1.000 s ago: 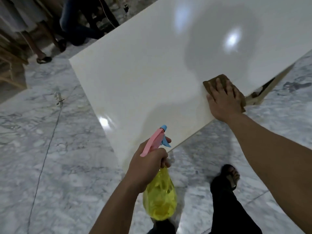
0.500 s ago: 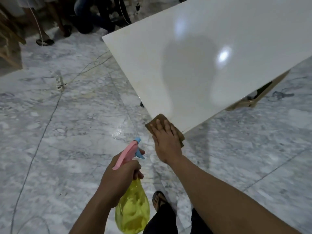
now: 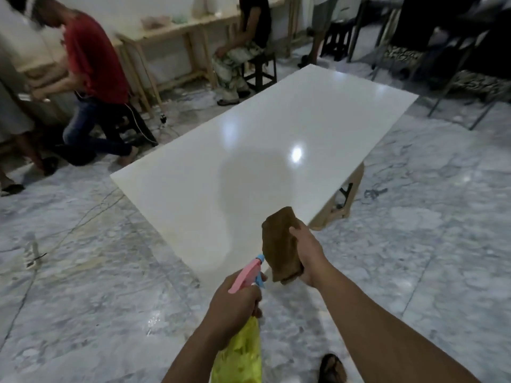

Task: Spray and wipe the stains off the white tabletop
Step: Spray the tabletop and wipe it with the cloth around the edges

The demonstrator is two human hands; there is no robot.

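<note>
The white tabletop [image 3: 265,139] stretches away from me, glossy, with light spots reflected on it and a faint yellowish mark near its near left edge. My right hand [image 3: 308,254] holds a brown cloth [image 3: 280,244] lifted off the surface, just over the table's near corner. My left hand [image 3: 235,308] grips a spray bottle [image 3: 240,352] with a yellow body and a pink and blue trigger head, held below the near corner and pointing toward the table.
Grey marble floor [image 3: 83,286] surrounds the table. A kneeling person in red [image 3: 94,76] is at the far left, a seated person [image 3: 243,40] on a stool behind the table. Cables [image 3: 91,214] trail on the floor at left. Wooden benches line the back wall.
My right hand has lifted the cloth off the table's near corner and now holds it upright. The view has tilted up, showing the whole tabletop and the room.
</note>
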